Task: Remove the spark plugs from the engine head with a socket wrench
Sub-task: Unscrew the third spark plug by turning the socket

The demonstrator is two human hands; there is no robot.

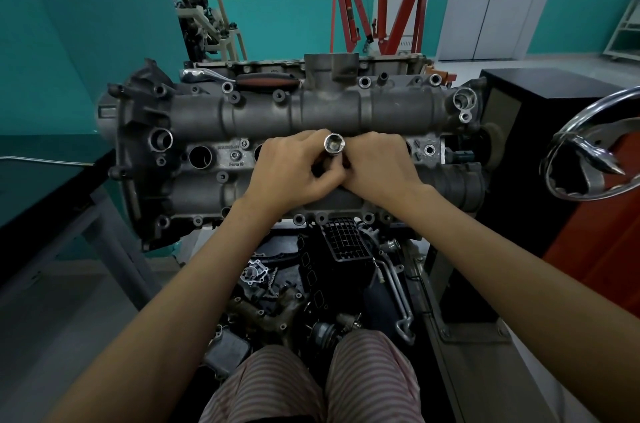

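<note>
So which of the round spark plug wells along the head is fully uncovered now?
The far-left well, a dark open bore left of the left hand. The next well is half hidden by that hand.

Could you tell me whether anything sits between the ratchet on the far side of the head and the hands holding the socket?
Only the far cam housing rises between them. The ratchet lies uncovered behind it; both hands are busy gripping the socket.

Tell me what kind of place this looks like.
Most likely an auto repair or training workshop. An engine head sits on a stand with loose engine parts below it, a red engine hoist stands by the back wall, and another mounted engine is behind.
</note>
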